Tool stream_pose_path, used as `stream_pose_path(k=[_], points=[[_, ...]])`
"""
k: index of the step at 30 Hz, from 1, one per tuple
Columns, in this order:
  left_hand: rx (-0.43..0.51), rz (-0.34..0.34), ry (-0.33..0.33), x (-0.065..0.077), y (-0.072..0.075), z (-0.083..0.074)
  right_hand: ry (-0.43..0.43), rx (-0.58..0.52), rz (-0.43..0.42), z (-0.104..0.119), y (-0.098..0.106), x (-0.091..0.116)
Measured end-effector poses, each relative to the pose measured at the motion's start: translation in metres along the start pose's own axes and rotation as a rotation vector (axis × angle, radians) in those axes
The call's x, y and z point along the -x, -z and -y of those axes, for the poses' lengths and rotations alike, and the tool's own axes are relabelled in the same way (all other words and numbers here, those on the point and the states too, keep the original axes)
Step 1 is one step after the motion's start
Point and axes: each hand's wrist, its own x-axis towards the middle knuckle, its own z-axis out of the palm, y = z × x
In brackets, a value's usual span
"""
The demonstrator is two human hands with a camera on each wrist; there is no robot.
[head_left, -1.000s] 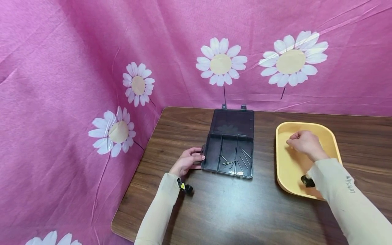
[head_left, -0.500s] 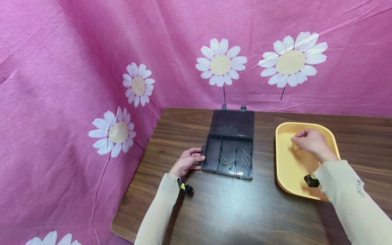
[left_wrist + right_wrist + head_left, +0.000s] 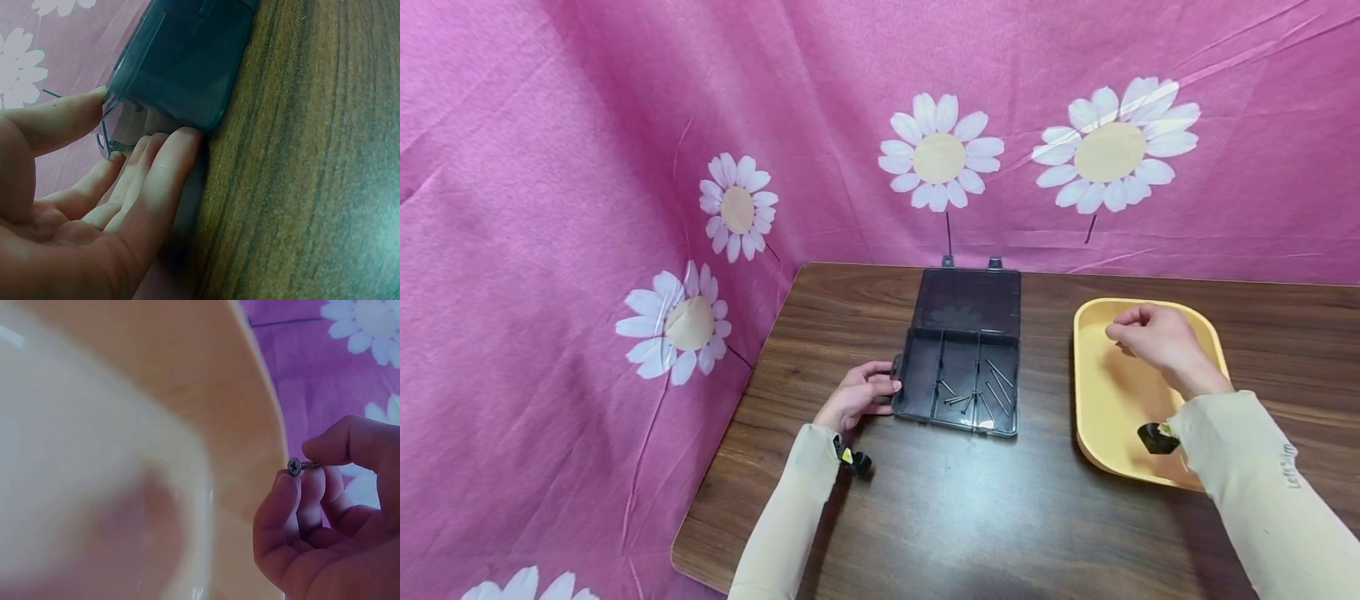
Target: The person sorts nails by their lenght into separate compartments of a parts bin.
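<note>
My right hand (image 3: pixel 1161 342) is above the yellow tray (image 3: pixel 1093 442). In the right wrist view its thumb and fingers pinch a small cross-head screw (image 3: pixel 295 466), with the head pointing outward. My left hand (image 3: pixel 856 396) grips the left side of a dark, see-through organizer box (image 3: pixel 917 379). In the left wrist view the thumb (image 3: pixel 72 119) is at the box's upper edge and the fingertips touch its side. The box's lid (image 3: pixel 967 300) lies opened back. Long screws (image 3: pixel 997 385) lie in the right compartment; shorter ones (image 3: pixel 955 399) lie in the middle one. The left compartment holds nothing visible.
The wooden table (image 3: pixel 955 517) carries both the box and the tray. A pink curtain (image 3: pixel 820 108) with white daisies hangs behind and to the left of it. The tray's raised rim lies around my right hand.
My right hand first shifts to the right over the tray, then rises slightly and comes a little left. The left hand and the box stay put.
</note>
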Motion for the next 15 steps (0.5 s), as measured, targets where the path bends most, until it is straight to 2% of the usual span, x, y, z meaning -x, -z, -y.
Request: stream_pose_path(k=[5,15], points=[[-0.001,-0.002,0.003,0.000,0.000,0.000,0.026,-0.142,0.033,0.015,-0.009,0.000],[0.005,-0.006,0.008,-0.001,0.000,0.000,0.074,-0.284,0.094,0.040,-0.034,0.005]])
